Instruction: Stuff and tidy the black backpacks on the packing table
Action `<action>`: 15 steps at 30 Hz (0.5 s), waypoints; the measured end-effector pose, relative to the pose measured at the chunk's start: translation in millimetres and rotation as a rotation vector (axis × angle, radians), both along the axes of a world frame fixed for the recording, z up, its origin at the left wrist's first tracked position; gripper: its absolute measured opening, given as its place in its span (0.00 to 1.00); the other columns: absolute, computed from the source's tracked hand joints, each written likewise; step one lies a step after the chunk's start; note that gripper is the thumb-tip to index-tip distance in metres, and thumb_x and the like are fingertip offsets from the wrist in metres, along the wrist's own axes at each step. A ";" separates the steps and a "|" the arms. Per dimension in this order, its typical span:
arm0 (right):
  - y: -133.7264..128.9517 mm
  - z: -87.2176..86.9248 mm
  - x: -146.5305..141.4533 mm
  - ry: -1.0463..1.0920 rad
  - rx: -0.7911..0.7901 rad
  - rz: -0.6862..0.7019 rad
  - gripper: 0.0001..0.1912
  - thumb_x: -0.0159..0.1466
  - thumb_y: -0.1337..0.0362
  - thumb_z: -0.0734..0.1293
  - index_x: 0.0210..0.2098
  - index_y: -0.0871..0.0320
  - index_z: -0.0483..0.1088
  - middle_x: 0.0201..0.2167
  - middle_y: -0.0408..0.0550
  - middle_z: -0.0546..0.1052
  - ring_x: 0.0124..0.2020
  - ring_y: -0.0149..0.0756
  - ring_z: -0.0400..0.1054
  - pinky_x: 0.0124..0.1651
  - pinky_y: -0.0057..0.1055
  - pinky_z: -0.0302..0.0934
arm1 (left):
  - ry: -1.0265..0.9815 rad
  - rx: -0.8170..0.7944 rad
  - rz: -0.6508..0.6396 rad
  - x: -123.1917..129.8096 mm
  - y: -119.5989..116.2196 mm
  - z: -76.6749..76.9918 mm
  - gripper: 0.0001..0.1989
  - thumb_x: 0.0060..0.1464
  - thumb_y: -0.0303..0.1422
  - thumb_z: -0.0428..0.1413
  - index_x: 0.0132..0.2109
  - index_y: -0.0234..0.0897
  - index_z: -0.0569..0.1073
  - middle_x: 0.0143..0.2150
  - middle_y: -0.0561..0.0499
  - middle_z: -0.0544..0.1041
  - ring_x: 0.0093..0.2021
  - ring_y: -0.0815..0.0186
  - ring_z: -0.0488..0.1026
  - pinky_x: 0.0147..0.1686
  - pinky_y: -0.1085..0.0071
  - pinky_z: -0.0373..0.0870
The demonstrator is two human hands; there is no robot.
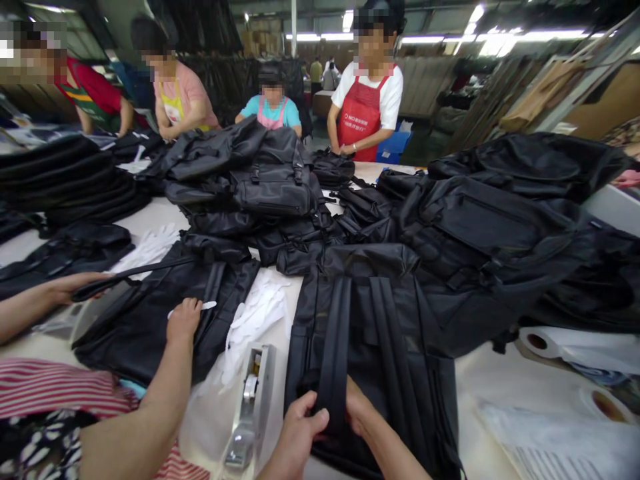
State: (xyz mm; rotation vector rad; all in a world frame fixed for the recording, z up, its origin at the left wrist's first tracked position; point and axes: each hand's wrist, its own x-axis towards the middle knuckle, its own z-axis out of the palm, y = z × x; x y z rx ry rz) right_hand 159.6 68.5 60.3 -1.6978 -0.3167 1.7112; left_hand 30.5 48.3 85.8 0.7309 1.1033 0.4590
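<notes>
A black backpack (400, 400) lies flat in front of me with its two shoulder straps facing up. My left hand (300, 430) is closed on the lower part of the left-hand strap (336, 347), thumb on top. From the other side my right hand (357, 407) holds the same strap at its right edge; most of its fingers are hidden behind it. Left of the backpack, on the table, lies a metal tool with a roller (250, 400), possibly a tape dispenser.
At left, a co-worker's hands (185, 317) handle another black bag (150, 320) and a thin white piece. White strips (257, 307) lie between the bags. Piled bags (490, 220) rise ahead and right; rolls of clear film (537, 341) lie right. Several people stand across the table.
</notes>
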 end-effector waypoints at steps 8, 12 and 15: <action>-3.0 -30.9 9.3 0.017 0.144 -0.060 0.21 0.46 0.55 0.71 0.37 0.59 0.75 0.27 0.48 0.80 0.30 0.43 0.73 0.29 0.32 0.64 | 0.387 0.399 0.052 -131.5 171.3 45.5 0.11 0.45 0.37 0.61 0.38 0.42 0.75 0.42 0.47 0.76 0.58 0.49 0.65 0.46 0.58 0.67; -4.2 -36.2 10.9 0.128 0.126 -0.016 0.27 0.45 0.53 0.74 0.42 0.58 0.75 0.32 0.49 0.81 0.37 0.47 0.75 0.37 0.35 0.67 | 0.518 0.531 0.190 -202.1 235.2 38.1 0.05 0.55 0.31 0.51 0.31 0.42 0.70 0.46 0.51 0.72 0.70 0.55 0.35 0.61 0.54 0.51; -6.5 -36.1 11.4 0.196 0.095 0.001 0.31 0.48 0.45 0.72 0.46 0.56 0.74 0.38 0.50 0.81 0.45 0.50 0.73 0.43 0.38 0.67 | 0.568 0.593 0.219 -211.8 239.3 13.5 0.08 0.53 0.27 0.51 0.27 0.42 0.67 0.44 0.51 0.72 0.70 0.55 0.31 0.65 0.54 0.40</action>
